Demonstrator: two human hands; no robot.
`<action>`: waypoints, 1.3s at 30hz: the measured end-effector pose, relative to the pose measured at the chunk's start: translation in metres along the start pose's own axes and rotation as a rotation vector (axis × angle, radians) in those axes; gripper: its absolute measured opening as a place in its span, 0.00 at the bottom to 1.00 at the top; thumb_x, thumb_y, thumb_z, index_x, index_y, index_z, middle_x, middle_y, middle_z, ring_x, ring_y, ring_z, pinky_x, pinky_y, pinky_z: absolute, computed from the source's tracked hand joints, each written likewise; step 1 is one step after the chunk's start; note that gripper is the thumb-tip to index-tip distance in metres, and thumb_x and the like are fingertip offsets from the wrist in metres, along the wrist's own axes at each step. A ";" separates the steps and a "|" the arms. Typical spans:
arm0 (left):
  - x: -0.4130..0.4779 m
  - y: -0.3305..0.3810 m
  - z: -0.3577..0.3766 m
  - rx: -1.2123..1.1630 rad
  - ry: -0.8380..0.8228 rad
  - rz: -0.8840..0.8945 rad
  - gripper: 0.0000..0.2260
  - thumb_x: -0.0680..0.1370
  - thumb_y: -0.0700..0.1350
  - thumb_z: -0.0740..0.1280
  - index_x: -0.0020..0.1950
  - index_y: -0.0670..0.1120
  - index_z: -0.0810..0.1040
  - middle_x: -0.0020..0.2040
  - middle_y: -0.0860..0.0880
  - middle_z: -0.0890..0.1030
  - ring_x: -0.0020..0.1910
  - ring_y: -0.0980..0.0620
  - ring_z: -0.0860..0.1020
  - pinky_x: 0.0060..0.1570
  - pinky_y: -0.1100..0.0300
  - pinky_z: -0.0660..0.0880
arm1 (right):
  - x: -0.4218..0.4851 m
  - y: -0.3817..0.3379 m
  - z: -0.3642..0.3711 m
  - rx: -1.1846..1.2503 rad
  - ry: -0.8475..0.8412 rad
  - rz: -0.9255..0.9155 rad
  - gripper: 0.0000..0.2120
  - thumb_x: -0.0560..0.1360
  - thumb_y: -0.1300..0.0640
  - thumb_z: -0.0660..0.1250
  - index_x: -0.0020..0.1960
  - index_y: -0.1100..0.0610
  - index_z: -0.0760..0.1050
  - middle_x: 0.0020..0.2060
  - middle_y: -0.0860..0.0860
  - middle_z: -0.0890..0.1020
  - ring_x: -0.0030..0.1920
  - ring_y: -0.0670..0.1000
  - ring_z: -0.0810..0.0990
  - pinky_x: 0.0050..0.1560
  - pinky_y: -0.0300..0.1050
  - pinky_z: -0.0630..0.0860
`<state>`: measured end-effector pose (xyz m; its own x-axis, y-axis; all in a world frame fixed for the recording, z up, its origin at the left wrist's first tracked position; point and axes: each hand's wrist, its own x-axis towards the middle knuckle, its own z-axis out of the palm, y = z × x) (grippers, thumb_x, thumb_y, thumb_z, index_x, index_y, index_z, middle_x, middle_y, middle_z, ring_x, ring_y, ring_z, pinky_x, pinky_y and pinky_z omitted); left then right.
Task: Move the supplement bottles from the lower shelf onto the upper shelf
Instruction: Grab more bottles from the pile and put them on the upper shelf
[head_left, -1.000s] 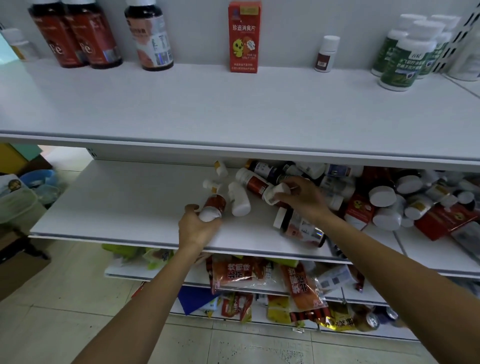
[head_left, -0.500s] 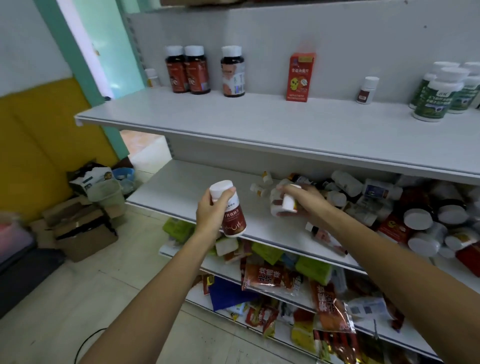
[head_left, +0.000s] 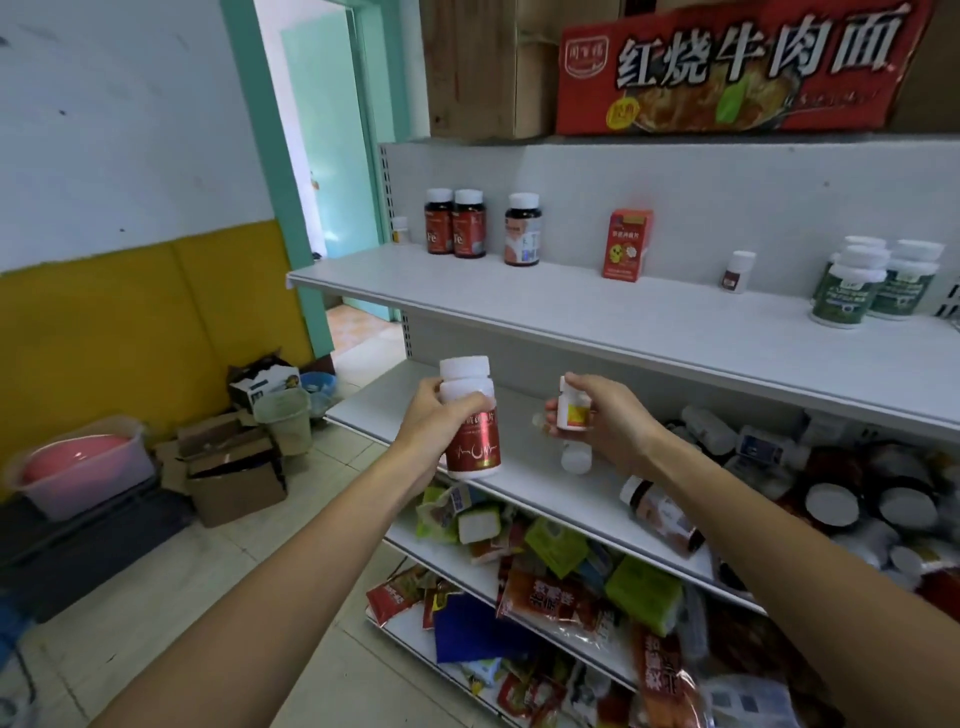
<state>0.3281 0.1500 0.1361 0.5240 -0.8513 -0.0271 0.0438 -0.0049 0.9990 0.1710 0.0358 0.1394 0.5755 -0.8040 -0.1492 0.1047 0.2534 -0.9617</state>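
- The clear plastic tub (head_left: 78, 470) on the floor, at 9 o'clock in the head view, holds a pink basin. A pale green bin (head_left: 283, 415) stands beside the open cardboard boxes (head_left: 234, 467); what is in it cannot be told.
- The lower shelf (head_left: 519, 486) bears a heap of supplement bottles (head_left: 831, 467) toward 3 o'clock, most of them lying on their sides. One brown bottle (head_left: 662, 514) lies alone at the front edge, under the right forearm.
- The bottom shelves, at 5 o'clock, are filled with snack packets (head_left: 561, 587).
- The left hand (head_left: 431, 421), near the centre, curls thumb and fingers round a red-labelled bottle (head_left: 470, 431) with a white cap. It holds the bottle upright in the air in front of the lower shelf, below the upper shelf (head_left: 571, 317).
- The right hand (head_left: 608, 415), just toward 3 o'clock of the left, pinches a small white bottle (head_left: 571, 413) with a yellow-orange label, also raised off the lower shelf. Both forearms reach in from the bottom edge.
- On the upper shelf, from 11 toward 2 o'clock, stand:
  - two dark Fe bottles (head_left: 454, 224), touching;
  - one dark bottle with a pale label (head_left: 523, 231);
  - one orange box (head_left: 628, 245);
  - one small white-capped bottle (head_left: 736, 271);
  - at least three green-labelled bottles (head_left: 852, 291), clustered.
- A red noodle carton (head_left: 727, 67) sits on the top shelf at 1 o'clock.
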 end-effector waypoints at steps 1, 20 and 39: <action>0.001 0.005 0.001 -0.021 0.012 0.024 0.22 0.69 0.42 0.73 0.60 0.42 0.71 0.51 0.41 0.79 0.44 0.46 0.80 0.46 0.53 0.77 | -0.004 -0.006 0.001 -0.029 0.006 -0.048 0.06 0.79 0.57 0.61 0.48 0.60 0.70 0.40 0.60 0.78 0.40 0.57 0.78 0.42 0.50 0.79; 0.064 0.062 -0.029 -0.186 -0.160 0.107 0.12 0.77 0.44 0.61 0.58 0.42 0.68 0.42 0.44 0.78 0.35 0.49 0.80 0.39 0.57 0.78 | 0.046 -0.065 0.058 -0.273 0.037 -0.407 0.06 0.79 0.57 0.61 0.55 0.53 0.74 0.46 0.57 0.78 0.42 0.50 0.80 0.39 0.44 0.80; 0.276 0.107 -0.236 0.149 0.012 0.279 0.18 0.72 0.40 0.71 0.59 0.46 0.70 0.46 0.47 0.79 0.39 0.53 0.80 0.40 0.59 0.77 | 0.303 -0.062 0.239 -0.842 0.135 -0.422 0.22 0.71 0.60 0.72 0.64 0.55 0.72 0.55 0.54 0.78 0.51 0.52 0.78 0.52 0.44 0.77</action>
<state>0.6782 0.0386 0.2272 0.5087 -0.8242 0.2488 -0.2273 0.1501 0.9622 0.5328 -0.0949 0.2092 0.5197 -0.8092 0.2741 -0.3663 -0.5009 -0.7842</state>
